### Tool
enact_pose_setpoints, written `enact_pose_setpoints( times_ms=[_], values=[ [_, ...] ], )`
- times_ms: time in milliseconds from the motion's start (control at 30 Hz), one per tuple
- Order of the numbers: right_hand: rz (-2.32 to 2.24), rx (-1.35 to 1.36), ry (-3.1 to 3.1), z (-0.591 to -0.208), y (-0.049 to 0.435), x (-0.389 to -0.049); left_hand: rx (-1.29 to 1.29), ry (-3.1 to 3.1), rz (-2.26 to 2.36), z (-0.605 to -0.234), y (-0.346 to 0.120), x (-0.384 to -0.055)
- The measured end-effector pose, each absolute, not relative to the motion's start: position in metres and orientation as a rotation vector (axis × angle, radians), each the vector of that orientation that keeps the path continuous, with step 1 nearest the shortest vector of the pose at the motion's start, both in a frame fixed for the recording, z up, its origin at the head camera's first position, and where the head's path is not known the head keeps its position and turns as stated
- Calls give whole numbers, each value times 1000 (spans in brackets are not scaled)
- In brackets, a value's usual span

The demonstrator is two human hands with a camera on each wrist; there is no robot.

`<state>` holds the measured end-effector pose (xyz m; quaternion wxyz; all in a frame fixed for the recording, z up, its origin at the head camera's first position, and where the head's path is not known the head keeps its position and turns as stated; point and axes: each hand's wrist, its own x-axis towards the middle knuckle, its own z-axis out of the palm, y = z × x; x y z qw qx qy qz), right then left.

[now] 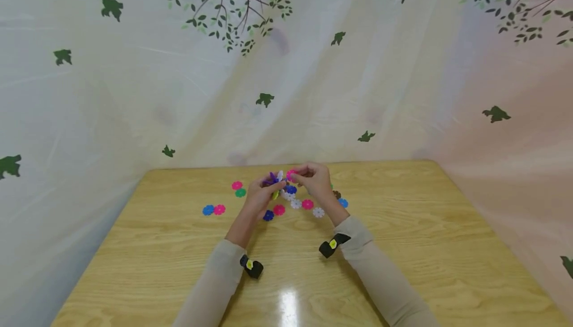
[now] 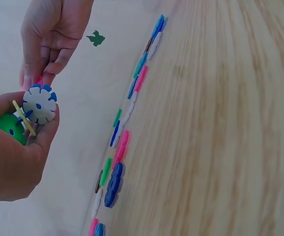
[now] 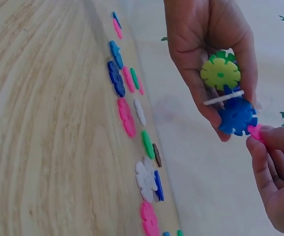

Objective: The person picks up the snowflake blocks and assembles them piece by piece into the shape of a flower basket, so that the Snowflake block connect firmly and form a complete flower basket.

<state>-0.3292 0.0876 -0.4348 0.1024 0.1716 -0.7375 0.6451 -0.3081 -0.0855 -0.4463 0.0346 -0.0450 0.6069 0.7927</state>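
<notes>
Cluster of slotted discs (image 3: 225,97) is held up above the far part of the table (image 1: 156,257), in the person's left hand (image 1: 261,196), whose thumb and fingers curl round its sides. Right hand (image 1: 317,180) pinches a pink disc (image 3: 256,132) between thumb and fingertips, at the rim of the cluster's blue disc (image 3: 237,116); whether the slots have engaged cannot be told. Handling (judged): light, stiff, smooth plastic, slightly slippery; unlikely to break, though joints may twist or pop apart under side load. Best hold: cluster by its inner discs, close to the joint being worked; pink disc by the rim opposite the meeting slot. Orientation: in the right-wrist view the long axis runs from the yellow-green disc (image 3: 220,73) near the left palm down to the blue disc, which points toward the right hand. A white disc between them sits edge-on, crosswise to that axis. Pink disc's facing: mostly hidden by fingers.
</notes>
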Motion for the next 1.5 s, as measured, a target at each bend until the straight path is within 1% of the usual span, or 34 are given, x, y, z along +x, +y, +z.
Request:
enact_pose_setpoints(
  times_ms=[233,533,700,967,1133,1333,1500],
  values=[
    [1922,547,-2204,-431,94,-331,-126,1921,2388,-444,-84,-307],
    [1981,537,-2131,-427,92,-325,-120,1798,2486,-435,-81,-309],
    [1985,605,-2244,-424,96,-328,-131,1734,2544,-437,-81,-308],
    [1780,661,-2634,-418,118,-333,-121,1701,2553,-441,-84,-309],
    [1561,816,-2812,-428,133,-340,-153,1707,2530,-441,-89,-309],
    [1350,883,-2965,-442,146,-343,-159,1699,2513,-441,-95,-308],
    [1297,935,-3006,-450,147,-341,-160,1665,2519,-441,-97,-307]
  ],
)
